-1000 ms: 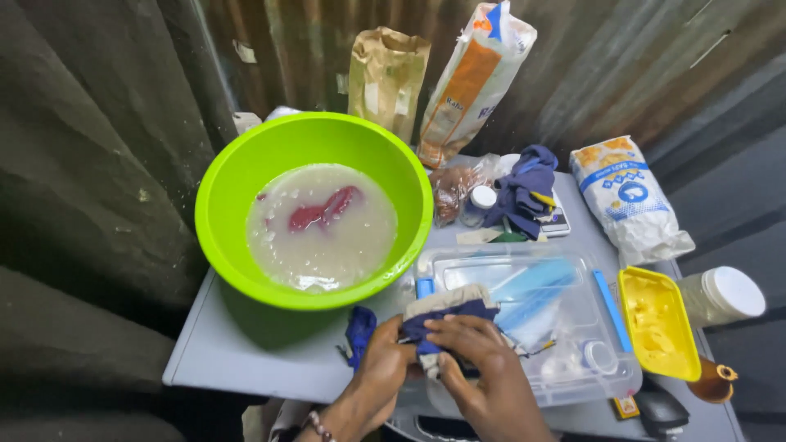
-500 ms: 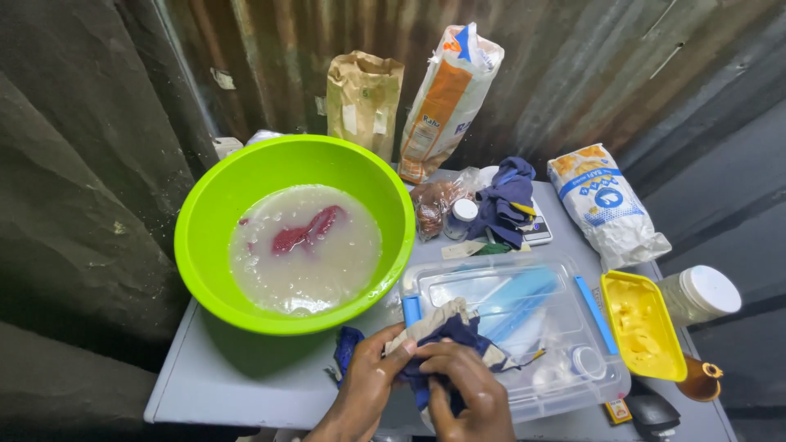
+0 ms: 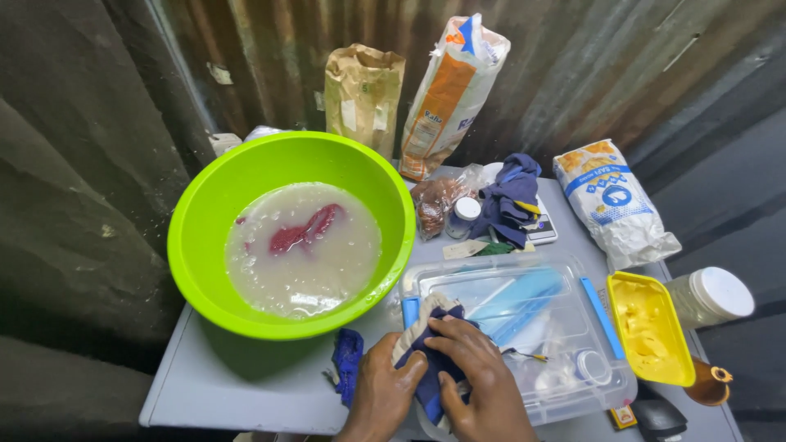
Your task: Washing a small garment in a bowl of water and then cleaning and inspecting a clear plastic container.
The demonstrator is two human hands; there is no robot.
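Both my hands work a dark blue and white cloth [image 3: 430,327] at the near edge of the grey table [image 3: 237,385]. My left hand [image 3: 383,393] grips its lower left part. My right hand [image 3: 479,381] presses down on it from the right. The cloth lies over the near left corner of a clear plastic box [image 3: 557,327]. A loose blue end of cloth [image 3: 347,364] hangs out to the left of my left hand. Just beyond stands a bright green basin [image 3: 205,237] holding cloudy water and a red cloth [image 3: 304,232].
Behind the basin stand a brown paper bag [image 3: 363,94] and an orange and white bag [image 3: 454,90]. A white flour-type bag [image 3: 614,200], a yellow tub [image 3: 651,327] and a white-lidded jar [image 3: 712,295] sit right. A blue rag [image 3: 508,196] lies mid-table.
The view has shifted slightly. My hands stay together on the blue and white cloth, kneading it against the corner of the clear box; the right hand has slid over the top.
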